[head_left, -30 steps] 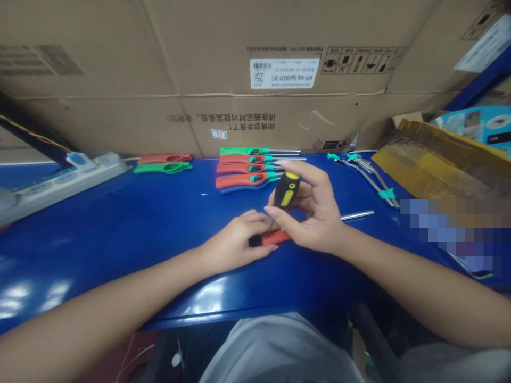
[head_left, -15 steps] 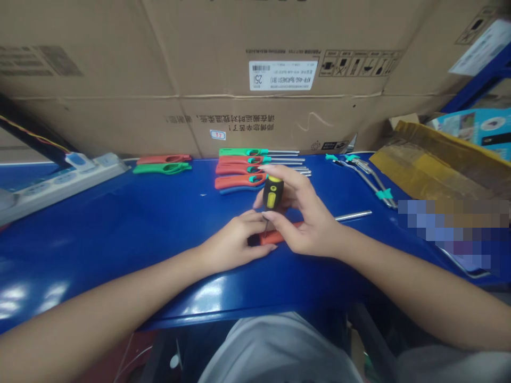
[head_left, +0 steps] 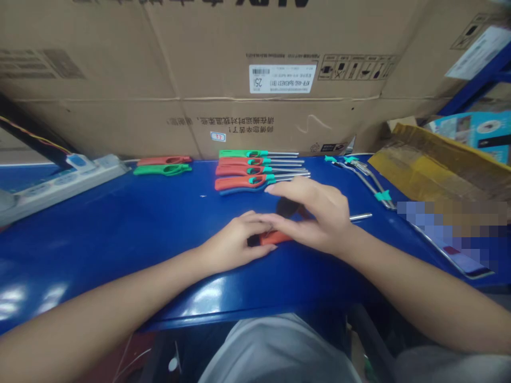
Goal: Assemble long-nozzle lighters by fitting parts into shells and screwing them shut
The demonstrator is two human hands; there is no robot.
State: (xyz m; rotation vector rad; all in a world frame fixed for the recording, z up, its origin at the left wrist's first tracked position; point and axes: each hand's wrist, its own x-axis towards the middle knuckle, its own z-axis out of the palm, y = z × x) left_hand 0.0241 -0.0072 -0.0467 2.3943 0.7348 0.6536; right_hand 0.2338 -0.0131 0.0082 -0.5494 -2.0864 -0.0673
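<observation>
My left hand (head_left: 243, 236) is closed around the handle end of an orange long-necked gas lighter (head_left: 275, 237), pressing it to the blue table. The lighter's metal tube (head_left: 361, 216) sticks out to the right past my right hand (head_left: 319, 218). In my right hand is a short screwdriver (head_left: 287, 208), tipped over, its dark handle blurred and partly covered by the fingers. The right thumb reaches across the lighter to the left fingers. Just beyond lie several lighters (head_left: 239, 183) in a row, with red, orange, green and blue handles and teal triggers.
Red and green handle shells (head_left: 162, 169) lie at the back left, near a white power strip (head_left: 67, 186). Metal tubes with teal parts (head_left: 369, 181) rest at the right, before a yellow-taped carton (head_left: 439, 165). A phone (head_left: 471, 260) lies at the right edge. Cardboard (head_left: 223, 48) walls the back.
The screwdriver has gone from upright, with its tip on the lighter, to tilted over in my right hand. That hand has shifted slightly right. The left hand stays on the lighter.
</observation>
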